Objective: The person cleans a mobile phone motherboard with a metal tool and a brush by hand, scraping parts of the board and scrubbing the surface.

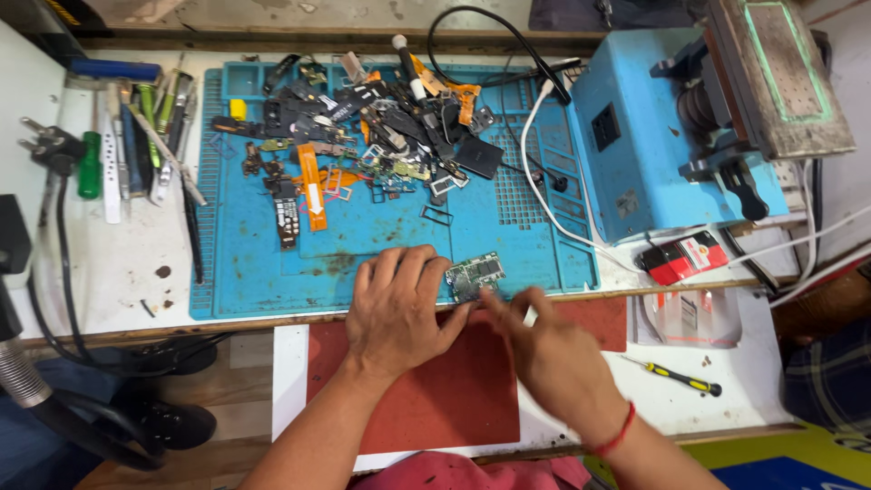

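At frame centre we pin the green circuit board on the blue mat with our left hand; right hand pinches its edge, work barely begun

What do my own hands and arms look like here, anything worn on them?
Both are bare: no gloves, and no sleeves on the forearms. The left hand shows no rings or watch. The right hand has a thin red thread bracelet around its wrist. No tools or cables are attached to either arm.

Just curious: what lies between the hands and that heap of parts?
Head view: bare blue mat between the hands' circuit board and the parts heap, besides one small metal frame.
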